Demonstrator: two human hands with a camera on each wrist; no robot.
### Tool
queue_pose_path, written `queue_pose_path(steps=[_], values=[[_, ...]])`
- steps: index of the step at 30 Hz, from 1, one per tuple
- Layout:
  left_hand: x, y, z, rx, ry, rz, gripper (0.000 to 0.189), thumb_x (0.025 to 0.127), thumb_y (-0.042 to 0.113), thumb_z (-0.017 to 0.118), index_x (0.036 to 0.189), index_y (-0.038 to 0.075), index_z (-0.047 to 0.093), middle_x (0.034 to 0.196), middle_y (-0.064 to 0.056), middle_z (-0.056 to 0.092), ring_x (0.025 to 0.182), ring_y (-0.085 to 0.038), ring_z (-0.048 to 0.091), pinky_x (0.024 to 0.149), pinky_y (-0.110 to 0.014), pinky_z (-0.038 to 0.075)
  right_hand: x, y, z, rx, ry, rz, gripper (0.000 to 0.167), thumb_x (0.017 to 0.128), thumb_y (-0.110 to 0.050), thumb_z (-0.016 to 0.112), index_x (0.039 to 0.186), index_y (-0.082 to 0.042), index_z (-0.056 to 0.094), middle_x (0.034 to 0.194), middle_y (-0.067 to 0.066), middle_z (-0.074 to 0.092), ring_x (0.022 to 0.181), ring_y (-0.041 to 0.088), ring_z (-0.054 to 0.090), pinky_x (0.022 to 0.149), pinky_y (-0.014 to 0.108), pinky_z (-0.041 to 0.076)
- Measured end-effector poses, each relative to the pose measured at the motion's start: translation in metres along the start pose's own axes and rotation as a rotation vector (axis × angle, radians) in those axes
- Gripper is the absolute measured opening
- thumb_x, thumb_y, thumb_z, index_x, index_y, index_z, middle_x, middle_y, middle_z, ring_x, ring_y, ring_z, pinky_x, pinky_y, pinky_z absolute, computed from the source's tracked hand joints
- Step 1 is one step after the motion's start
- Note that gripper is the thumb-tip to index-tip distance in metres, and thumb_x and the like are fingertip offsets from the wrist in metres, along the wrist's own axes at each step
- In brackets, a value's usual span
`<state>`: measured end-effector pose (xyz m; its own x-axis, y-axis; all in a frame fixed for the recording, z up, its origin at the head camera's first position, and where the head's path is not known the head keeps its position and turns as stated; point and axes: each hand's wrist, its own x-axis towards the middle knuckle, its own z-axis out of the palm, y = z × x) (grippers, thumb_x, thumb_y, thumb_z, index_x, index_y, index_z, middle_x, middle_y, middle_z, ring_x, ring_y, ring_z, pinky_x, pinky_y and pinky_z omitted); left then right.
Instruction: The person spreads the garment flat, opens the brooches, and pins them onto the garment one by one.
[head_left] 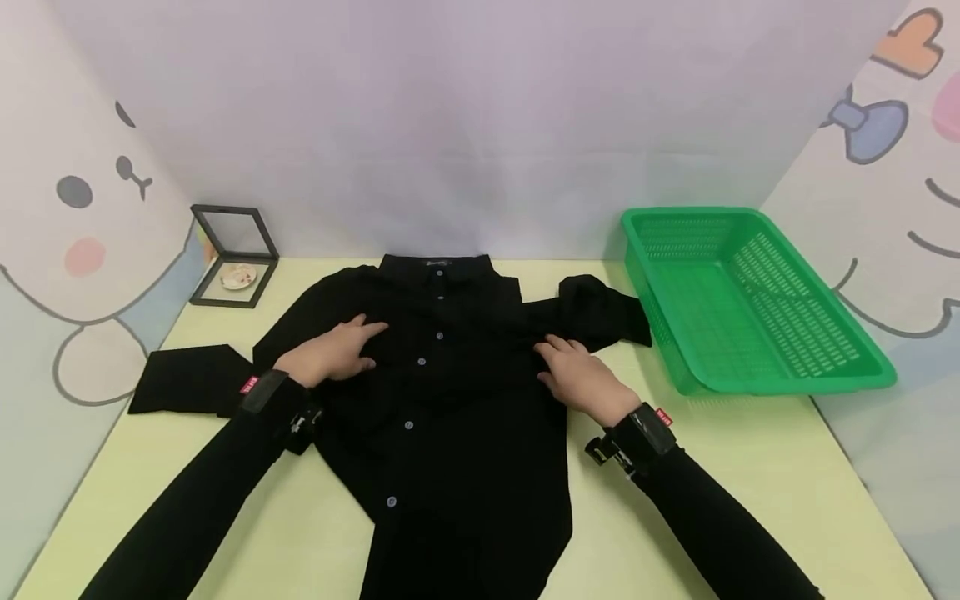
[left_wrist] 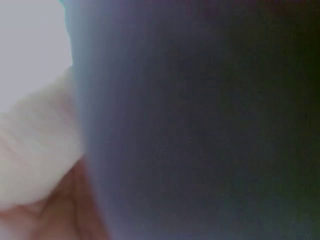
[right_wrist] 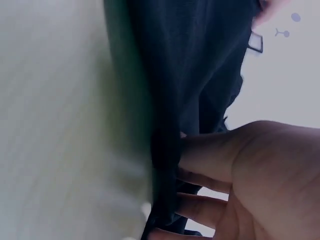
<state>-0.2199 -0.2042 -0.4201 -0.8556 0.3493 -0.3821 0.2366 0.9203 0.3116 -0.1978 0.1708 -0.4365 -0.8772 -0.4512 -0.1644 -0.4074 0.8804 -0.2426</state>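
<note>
A black button-up shirt [head_left: 465, 400] lies front side up, its collar toward the back wall. Its left-hand sleeve [head_left: 191, 379] stretches out sideways, while the other sleeve [head_left: 600, 308] is bunched near the basket. My left hand [head_left: 326, 354] rests on the upper chest, thumb and forefinger spread apart. At the opposite side edge, below the armpit, my right hand [head_left: 581, 379] touches the cloth. The right wrist view shows the fingers [right_wrist: 202, 207] of that hand fairly straight against dark fabric [right_wrist: 175, 65]. Blurred dark material [left_wrist: 200, 120] hides most of the left wrist view.
A green plastic basket [head_left: 862, 367] stands at the right, close to the bunched sleeve. At the back left, a black-framed open case [head_left: 262, 287] holds a small round item. Cartoon-printed walls border the pale yellow table [head_left: 750, 492].
</note>
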Motion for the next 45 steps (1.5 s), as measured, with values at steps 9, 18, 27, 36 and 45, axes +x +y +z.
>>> queue_pose_path(steps=[9, 18, 27, 36, 45], values=[[-0.039, -0.011, 0.013, -0.028, 0.209, 0.051, 0.058, 0.102, 0.018, 0.065, 0.153, -0.001, 0.044, 0.153, -0.034, 0.041, 0.139, -0.051, 0.046, 0.109, -0.062, 0.044, -0.022, 0.006, 0.009, -0.033, 0.176, -0.031, 0.042, 0.101, -0.014, 0.067, 0.134, 0.011, 0.059, 0.142, 0.036, 0.053, 0.123, 0.052, 0.060, 0.100, 0.057, 0.053], [-0.109, -0.013, 0.039, -0.138, 0.357, 0.064, 0.060, 0.099, 0.026, 0.072, 0.148, 0.001, 0.048, 0.140, -0.027, 0.058, 0.123, -0.043, 0.061, 0.099, -0.058, 0.052, -0.078, 0.006, 0.011, 0.175, 0.056, 0.084, 0.027, 0.095, -0.030, 0.076, 0.079, -0.010, 0.067, 0.072, -0.001, 0.061, 0.060, 0.013, 0.055, 0.057, 0.029, 0.047], [-0.127, -0.028, 0.046, -0.264, 0.261, 0.032, 0.090, 0.087, 0.025, 0.084, 0.157, 0.002, 0.032, 0.081, 0.001, 0.059, 0.061, -0.008, 0.048, 0.056, -0.026, 0.041, -0.092, -0.002, 0.018, 0.497, -0.249, -0.092, 0.030, 0.094, -0.034, 0.077, 0.072, -0.018, 0.064, 0.060, -0.012, 0.051, 0.053, 0.001, 0.043, 0.052, 0.020, 0.038], [-0.121, -0.008, 0.048, -0.390, 0.539, 0.225, 0.049, 0.091, 0.003, 0.077, 0.137, 0.011, 0.063, 0.068, 0.008, 0.044, 0.057, -0.001, 0.039, 0.055, -0.022, 0.039, -0.084, -0.003, 0.008, 0.436, -0.125, -0.078, 0.020, 0.097, -0.017, 0.070, 0.079, -0.015, 0.062, 0.063, -0.011, 0.056, 0.052, 0.002, 0.045, 0.051, 0.021, 0.040], [-0.121, -0.003, 0.043, -0.309, 0.509, 0.101, 0.060, 0.094, 0.000, 0.070, 0.149, 0.002, 0.048, 0.105, -0.012, 0.066, 0.093, -0.022, 0.070, 0.073, -0.033, 0.058, -0.083, 0.008, -0.007, 0.393, 0.203, 0.209, 0.015, 0.100, -0.020, 0.067, 0.099, -0.006, 0.061, 0.077, 0.001, 0.069, 0.065, 0.011, 0.059, 0.060, 0.029, 0.046]])
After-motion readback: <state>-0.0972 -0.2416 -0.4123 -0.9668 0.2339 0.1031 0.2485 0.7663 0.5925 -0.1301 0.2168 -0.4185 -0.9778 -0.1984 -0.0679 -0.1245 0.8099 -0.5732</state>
